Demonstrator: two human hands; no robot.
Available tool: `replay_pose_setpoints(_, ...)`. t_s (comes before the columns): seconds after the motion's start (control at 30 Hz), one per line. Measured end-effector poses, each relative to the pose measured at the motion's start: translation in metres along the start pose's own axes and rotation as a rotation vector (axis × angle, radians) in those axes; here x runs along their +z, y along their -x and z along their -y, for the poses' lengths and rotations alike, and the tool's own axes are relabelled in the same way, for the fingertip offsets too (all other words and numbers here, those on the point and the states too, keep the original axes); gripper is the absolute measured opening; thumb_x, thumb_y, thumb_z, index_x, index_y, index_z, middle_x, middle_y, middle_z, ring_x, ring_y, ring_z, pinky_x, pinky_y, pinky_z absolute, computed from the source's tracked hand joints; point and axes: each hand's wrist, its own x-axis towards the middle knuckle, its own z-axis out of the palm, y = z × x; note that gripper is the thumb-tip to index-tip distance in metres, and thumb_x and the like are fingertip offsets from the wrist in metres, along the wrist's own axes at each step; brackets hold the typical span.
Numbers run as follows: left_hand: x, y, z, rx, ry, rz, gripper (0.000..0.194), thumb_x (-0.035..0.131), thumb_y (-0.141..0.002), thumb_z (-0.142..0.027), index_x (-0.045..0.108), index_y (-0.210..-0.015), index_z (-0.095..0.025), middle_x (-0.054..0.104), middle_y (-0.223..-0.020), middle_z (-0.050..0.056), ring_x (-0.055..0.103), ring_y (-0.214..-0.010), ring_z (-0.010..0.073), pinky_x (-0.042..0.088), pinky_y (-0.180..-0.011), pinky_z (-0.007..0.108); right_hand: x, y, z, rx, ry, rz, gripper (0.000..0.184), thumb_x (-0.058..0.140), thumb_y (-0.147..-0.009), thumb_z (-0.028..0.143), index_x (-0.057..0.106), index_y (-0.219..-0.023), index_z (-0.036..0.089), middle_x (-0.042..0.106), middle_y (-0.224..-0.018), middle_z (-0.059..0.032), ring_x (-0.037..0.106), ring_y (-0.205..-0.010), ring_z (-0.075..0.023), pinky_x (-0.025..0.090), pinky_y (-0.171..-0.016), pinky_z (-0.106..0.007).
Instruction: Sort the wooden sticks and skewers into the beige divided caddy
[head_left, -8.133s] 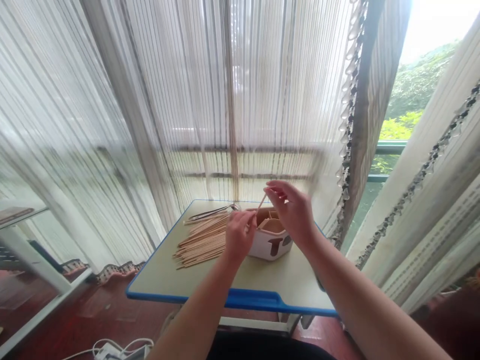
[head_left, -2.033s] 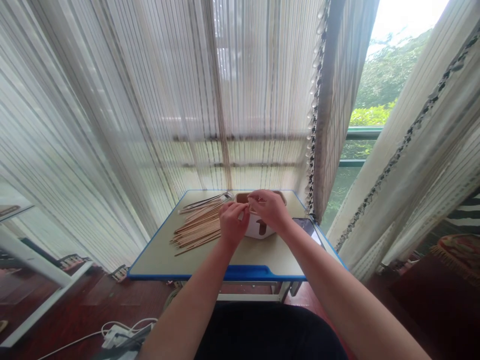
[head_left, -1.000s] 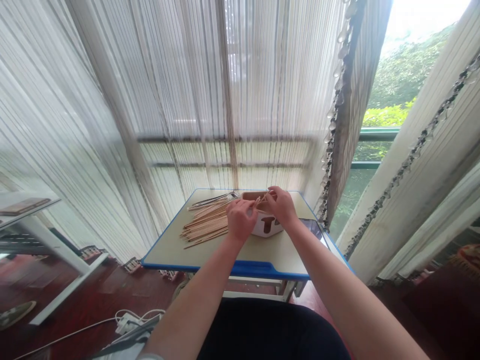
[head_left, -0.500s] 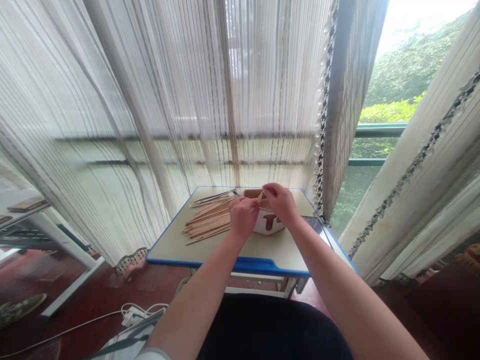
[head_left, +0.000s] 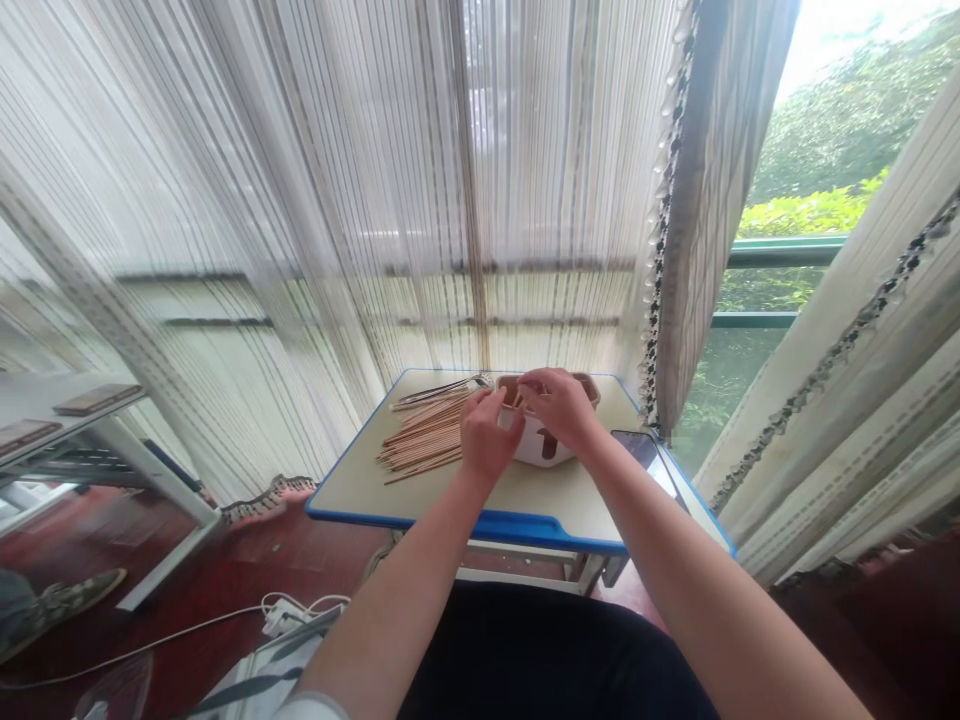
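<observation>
Moved since the earlier frame: left hand (head_left: pixel 489 436), its thumb and fingers now spread apart where they had met the fingertips of the right hand (head_left: pixel 561 405) over the box. Item, largest: sheer striped curtain (head_left: pixel 375 180), hanging behind everything. Item: pale tabletop (head_left: pixel 442 495), blue-edged, beneath both hands. Item: white side desk (head_left: pixel 45 400), far left, bearing flat brown slabs. Item: pile of thin wooden sticks (head_left: pixel 424 437), lying roughly parallel on the tabletop, left of the box and reaching to the left hand. Item: white box (head_left: pixel 531 443), brown inside, dark mark on its front, standing near the middle and partly hidden by the hands. Item: phone (head_left: pixel 646 456), lying flat, right of the box. Item: slim metal utensil (head_left: pixel 439 390), behind the sticks. Item, smallest: short stick (head_left: pixel 517 397), over the box opening, the right hand's fingertips closed on it; its lower end is unclear.
</observation>
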Motion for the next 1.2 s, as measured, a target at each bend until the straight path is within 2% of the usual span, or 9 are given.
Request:
replay_pose_setpoints(0.17, 0.002, -0.009, -0.008, -0.027, 0.03, 0.119, 0.017, 0.06, -0.078, -0.025, 0.069, -0.092, -0.021, 0.071, -0.086, 0.004, 0.06, -0.097, 0.0225, 0.045, -0.091, 0.039, -0.004, 0.002, 0.0, 0.005, -0.062, 0.029, 0.012, 0.056, -0.076, 0.025, 0.066, -0.08, 0.021, 0.066, -0.084, -0.0029, 0.057, -0.087, -0.0185, 0.043, -0.08, -0.033)
replay_pose_setpoints(0.5, 0.008, -0.015, -0.008, -0.052, 0.073, 0.245, 0.014, 0.058, -0.079, -0.026, 0.07, -0.084, -0.021, 0.07, -0.079, 0.004, 0.06, -0.096, 0.0219, 0.046, -0.089, 0.038, 0.0, 0.007, -0.009, 0.216, -0.305, 0.042, 0.02, 0.054, -0.07, 0.024, 0.065, -0.087, 0.02, 0.065, -0.089, -0.0036, 0.059, -0.082, -0.0174, 0.047, -0.075, -0.031)
replay_pose_setpoints(0.63, 0.009, -0.017, -0.007, -0.049, 0.086, 0.256, 0.013, 0.059, -0.078, -0.026, 0.07, -0.083, -0.022, 0.069, -0.078, 0.004, 0.061, -0.093, 0.0219, 0.046, -0.091, 0.04, 0.005, 0.012, -0.014, 0.276, -0.447, 0.056, 0.024, 0.053, -0.069, 0.022, 0.064, -0.09, 0.019, 0.065, -0.091, -0.0035, 0.06, -0.084, -0.0179, 0.048, -0.074, -0.031)
replay_pose_setpoints(0.8, 0.009, -0.016, -0.008, -0.046, 0.112, 0.243, 0.015, 0.06, -0.075, -0.023, 0.069, -0.087, -0.021, 0.069, -0.083, 0.004, 0.06, -0.096, 0.0222, 0.044, -0.095, 0.041, 0.005, 0.011, -0.017, 0.26, -0.433, 0.054, 0.027, 0.052, -0.07, 0.022, 0.063, -0.094, 0.02, 0.065, -0.093, -0.0039, 0.06, -0.087, -0.0188, 0.049, -0.076, -0.033)
replay_pose_setpoints(0.9, 0.003, -0.011, -0.007, -0.037, 0.132, 0.162, 0.026, 0.06, -0.073, -0.02, 0.065, -0.099, -0.019, 0.068, -0.096, 0.006, 0.058, -0.102, 0.0223, 0.043, -0.097, 0.041, 0.0, 0.015, -0.012, 0.155, -0.259, -0.052, 0.027, 0.053, -0.073, 0.023, 0.061, -0.098, 0.02, 0.064, -0.098, -0.0058, 0.058, -0.092, -0.0206, 0.048, -0.08, -0.036)
replay_pose_setpoints(1.0, -0.01, -0.002, 0.005, -0.06, 0.107, 0.036, 0.041, 0.053, -0.075, -0.014, 0.056, -0.115, -0.019, 0.062, -0.112, 0.008, 0.054, -0.109, 0.0213, 0.042, -0.099, 0.039, -0.005, 0.025, 0.007, -0.107, 0.031, -0.293, 0.031, 0.055, -0.075, 0.023, 0.059, -0.105, 0.02, 0.061, -0.106, -0.0086, 0.054, -0.101, -0.0239, 0.042, -0.09, -0.042)
replay_pose_setpoints(1.07, -0.023, 0.007, 0.021, -0.114, 0.031, -0.012, 0.045, 0.05, -0.075, -0.009, 0.054, -0.118, -0.02, 0.06, -0.115, 0.007, 0.053, -0.109, 0.0211, 0.04, -0.099, 0.039, -0.001, 0.034, 0.025, -0.291, 0.116, -0.361, 0.035, 0.056, -0.076, 0.021, 0.057, -0.111, 0.021, 0.061, -0.107, -0.009, 0.053, -0.102, -0.0241, 0.041, -0.092, -0.042)
replay_pose_setpoints(1.13, -0.038, 0.016, 0.042, -0.18, -0.089, 0.005, 0.042, 0.05, -0.074, -0.008, 0.057, -0.113, -0.02, 0.061, -0.111, 0.007, 0.053, -0.108, 0.0223, 0.039, -0.099, 0.04, 0.012, 0.042, 0.042, -0.392, 0.1, -0.3, 0.036, 0.054, -0.078, 0.02, 0.055, -0.114, 0.022, 0.06, -0.106, -0.009, 0.054, -0.099, -0.0231, 0.042, -0.09, -0.04)
replay_pose_setpoints(1.2, -0.056, 0.026, 0.066, -0.252, -0.221, 0.065, 0.037, 0.051, -0.074, -0.008, 0.06, -0.108, -0.02, 0.062, -0.107, 0.007, 0.053, -0.105, 0.0233, 0.04, -0.097, 0.04, 0.036, 0.049, 0.052, -0.388, 0.054, -0.162, 0.033, 0.05, -0.081, 0.021, 0.055, -0.113, 0.022, 0.06, -0.106, -0.0091, 0.054, -0.098, -0.0225, 0.043, -0.089, -0.038)
